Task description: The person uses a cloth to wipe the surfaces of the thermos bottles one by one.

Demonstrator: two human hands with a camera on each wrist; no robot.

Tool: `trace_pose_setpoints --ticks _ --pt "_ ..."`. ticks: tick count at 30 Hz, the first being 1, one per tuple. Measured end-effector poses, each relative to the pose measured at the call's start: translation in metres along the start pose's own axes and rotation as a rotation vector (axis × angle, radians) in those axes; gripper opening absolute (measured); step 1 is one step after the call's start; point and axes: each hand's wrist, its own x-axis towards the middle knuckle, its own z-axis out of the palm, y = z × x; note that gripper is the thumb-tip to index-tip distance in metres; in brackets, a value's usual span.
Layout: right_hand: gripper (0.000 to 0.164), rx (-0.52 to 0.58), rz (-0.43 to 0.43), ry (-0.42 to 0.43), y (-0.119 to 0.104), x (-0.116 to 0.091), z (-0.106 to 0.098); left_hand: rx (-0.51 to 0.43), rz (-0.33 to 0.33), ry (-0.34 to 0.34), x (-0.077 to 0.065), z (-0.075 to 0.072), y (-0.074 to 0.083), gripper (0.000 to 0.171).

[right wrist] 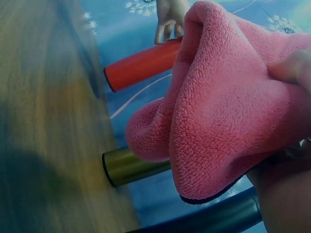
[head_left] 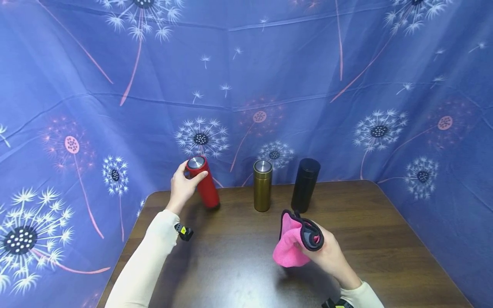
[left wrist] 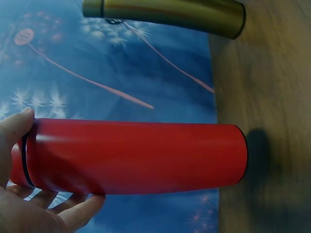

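Note:
My left hand point(head_left: 184, 185) grips a red thermos flask point(head_left: 208, 188) near its silver-topped lid, thumb on one side and fingers on the other. In the left wrist view the red flask point(left wrist: 141, 156) shows its whole side, with a shadow beyond its base. Over the front right of the table, my right hand point(head_left: 327, 252) holds a bunched pink cloth point(head_left: 289, 249) with dark edging and a grey-blue side. Fuzzy pile covers the cloth point(right wrist: 228, 111) in the right wrist view, where the thumb presses on it and most fingers are hidden.
A gold thermos flask point(head_left: 262, 188) stands upright at the table's back middle. To its right is a black flask point(head_left: 305, 186), just behind the cloth. The brown wooden table point(head_left: 231, 248) meets a blue dandelion-print curtain point(head_left: 246, 77) at the back and sides.

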Motion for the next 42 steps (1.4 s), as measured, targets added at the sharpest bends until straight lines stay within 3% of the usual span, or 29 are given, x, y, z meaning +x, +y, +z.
trace_pose_setpoints --ticks 5,12,23,28,34,42 --pt "0.057 -0.015 -0.017 -0.008 0.023 -0.007 0.000 0.032 -0.008 -0.024 0.002 0.006 -0.014 0.079" --pt "0.058 -0.025 -0.001 -0.006 0.027 -0.008 -0.001 0.042 -0.048 -0.032 0.002 0.010 -0.026 0.078" --pt "0.056 -0.045 0.029 -0.005 0.014 -0.005 0.000 0.070 -0.121 -0.126 0.004 0.004 -0.020 0.084" --pt "0.059 -0.032 0.033 -0.014 0.025 -0.010 0.000 0.055 -0.162 -0.154 -0.001 -0.003 -0.019 0.092" --pt "0.057 -0.035 0.041 -0.011 0.024 -0.012 -0.001 0.014 -0.179 -0.147 -0.024 -0.017 -0.013 0.091" --pt "0.055 -0.039 0.040 0.008 0.024 -0.015 -0.003 -0.017 -0.117 -0.180 -0.077 -0.030 0.008 0.082"
